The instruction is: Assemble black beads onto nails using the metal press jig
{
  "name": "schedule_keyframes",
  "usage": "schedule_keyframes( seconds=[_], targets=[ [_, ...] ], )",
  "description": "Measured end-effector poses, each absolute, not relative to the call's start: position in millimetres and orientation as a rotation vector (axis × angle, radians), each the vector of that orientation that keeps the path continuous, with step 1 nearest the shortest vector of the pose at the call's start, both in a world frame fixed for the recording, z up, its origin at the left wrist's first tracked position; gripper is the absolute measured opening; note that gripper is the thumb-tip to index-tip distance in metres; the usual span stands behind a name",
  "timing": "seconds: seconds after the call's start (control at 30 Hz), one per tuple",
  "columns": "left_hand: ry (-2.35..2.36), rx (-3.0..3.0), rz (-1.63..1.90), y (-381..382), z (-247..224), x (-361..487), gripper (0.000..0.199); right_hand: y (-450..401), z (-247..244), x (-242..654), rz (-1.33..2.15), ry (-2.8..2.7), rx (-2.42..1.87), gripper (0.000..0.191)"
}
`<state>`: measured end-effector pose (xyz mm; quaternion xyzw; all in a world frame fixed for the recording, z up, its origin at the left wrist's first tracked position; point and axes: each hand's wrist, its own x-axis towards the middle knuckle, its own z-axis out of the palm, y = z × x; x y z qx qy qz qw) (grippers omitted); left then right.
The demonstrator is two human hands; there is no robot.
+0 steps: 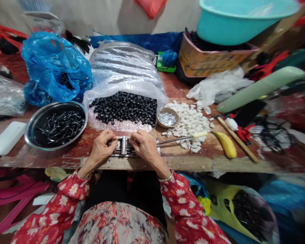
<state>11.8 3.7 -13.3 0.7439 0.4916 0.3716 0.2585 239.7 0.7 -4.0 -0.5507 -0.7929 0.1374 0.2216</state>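
right here at the near edge of the worn red-painted wooden table, the left hand and right hand are working a flat steel slotted jig, fingers curled together and closed down on it from both sides, though how hard they grip i can't tell. the jig sits just in from the front edge, between the hands, with a strip of bare wood running either way. by the right hand lies a thin steel rod with a cream handle, reaching toward a heap of small white cubes. just ahead, a clear plastic bag of shiny black beads sits beside a small round dish of metal pins. off left, a round steel bowl of black pinned pieces, and further back, a bulging blue plastic bag.
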Motion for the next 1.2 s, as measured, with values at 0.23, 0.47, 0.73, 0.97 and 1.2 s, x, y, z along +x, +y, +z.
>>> schedule_keyframes(
  seconds=[0.23,0.47,0.73,0.97,1.2],
  targets=[
    [1.269,2.002,1.114,2.5,-22.9,9.6,0.012,2.6,6.9,266.0,0.67,-2.096,-1.246,0.014],
    [1.295,2.04,1.161,2.9,-30.6,8.7,0.013,67.2,9.6,355.7,0.179,-1.86,-1.716,0.024],
    [1.286,2.063,1.186,4.5,-36.4,7.1,0.012,121.9,-5.4,384.2,0.041,-2.122,-1.907,0.027],
    [1.287,2.076,1.172,2.3,-35.0,7.0,0.013,111.2,-4.7,389.5,0.116,-2.042,-1.854,0.023],
    [1.326,2.059,1.158,0.7,-32.5,8.6,0.015,98.2,-1.2,393.6,0.282,-1.863,-1.737,0.019]
  ],
)
